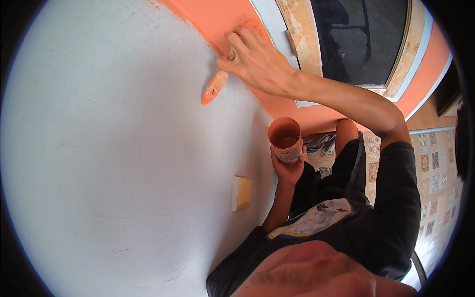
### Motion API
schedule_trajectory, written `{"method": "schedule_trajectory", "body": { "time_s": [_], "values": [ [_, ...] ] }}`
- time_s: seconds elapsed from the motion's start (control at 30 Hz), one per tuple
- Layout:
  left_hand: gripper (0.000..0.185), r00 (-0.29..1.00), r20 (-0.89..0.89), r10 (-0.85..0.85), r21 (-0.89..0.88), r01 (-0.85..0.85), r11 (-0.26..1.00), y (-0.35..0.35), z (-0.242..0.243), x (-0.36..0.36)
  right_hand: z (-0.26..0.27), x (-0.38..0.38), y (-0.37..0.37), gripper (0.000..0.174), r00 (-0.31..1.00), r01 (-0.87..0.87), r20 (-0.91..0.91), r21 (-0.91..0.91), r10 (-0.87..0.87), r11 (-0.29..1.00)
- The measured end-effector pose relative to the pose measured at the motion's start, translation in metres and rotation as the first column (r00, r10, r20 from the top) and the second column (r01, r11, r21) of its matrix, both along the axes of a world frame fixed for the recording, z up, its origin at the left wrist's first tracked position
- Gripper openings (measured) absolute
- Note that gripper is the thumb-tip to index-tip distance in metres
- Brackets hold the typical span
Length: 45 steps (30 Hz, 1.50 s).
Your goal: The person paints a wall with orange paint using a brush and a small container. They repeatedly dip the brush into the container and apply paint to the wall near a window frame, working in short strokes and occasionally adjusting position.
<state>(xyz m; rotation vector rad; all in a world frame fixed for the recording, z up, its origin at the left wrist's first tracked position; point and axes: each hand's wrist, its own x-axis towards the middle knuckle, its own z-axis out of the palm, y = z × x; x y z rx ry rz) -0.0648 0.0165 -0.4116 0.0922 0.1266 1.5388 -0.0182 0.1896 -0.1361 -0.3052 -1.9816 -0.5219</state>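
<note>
My right hand (259, 61) grips a paintbrush (215, 88) against the orange-painted wall (207, 18), near the corner where it meets the pale grey-white wall (130, 130). The brush's handle, smeared with orange, points down and left; its bristles are mostly hidden behind my fingers, and fresh-looking orange strokes show just above them. Lower down, my left hand (289, 167) holds a paint-smeared cup-like container (285, 143) from below, its open mouth showing orange paint inside. The container is close to the corner of the two walls.
A switch or outlet plate (242, 193) sticks out from the pale wall beside my left forearm. At upper right is a dark window pane (360, 41) in a patchy frame (302, 33) with a metal hinge. Patterned tile floor (434, 178) lies below, with crumpled plastic (321, 143) by the wall's foot.
</note>
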Motion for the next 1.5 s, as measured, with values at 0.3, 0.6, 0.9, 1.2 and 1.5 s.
{"method": "schedule_trajectory", "body": {
  "time_s": [0.3, 0.6, 0.9, 1.2, 1.5],
  "values": [
    [0.084, 1.000, -0.013, 0.019, 0.008, -0.019, 1.000, 0.002, -0.004, 0.002, 0.000, -0.004, 0.006, 0.016, 0.999, -0.045, -0.026, 0.000, 0.045, 0.999],
    [0.079, 1.000, -0.012, 0.029, 0.011, -0.029, 1.000, 0.000, 0.011, 0.007, 0.004, -0.003, 0.012, 0.014, 0.997, -0.035, -0.064, 0.038, 0.037, 0.999],
    [0.068, 0.999, -0.016, 0.052, 0.007, -0.052, 0.999, -0.001, 0.019, 0.011, 0.007, -0.003, 0.015, 0.012, 0.993, -0.060, -0.096, 0.069, 0.067, 0.996],
    [0.084, 1.000, 0.004, 0.022, -0.014, -0.022, 1.000, 0.000, 0.000, 0.005, 0.017, -0.002, 0.015, 0.015, 0.996, -0.041, -0.076, 0.067, 0.046, 0.997],
    [0.083, 1.000, -0.002, 0.022, -0.008, -0.022, 1.000, 0.001, -0.002, 0.006, 0.025, 0.002, 0.013, 0.023, 0.999, -0.027, -0.024, -0.015, 0.026, 1.000]
  ]
}}
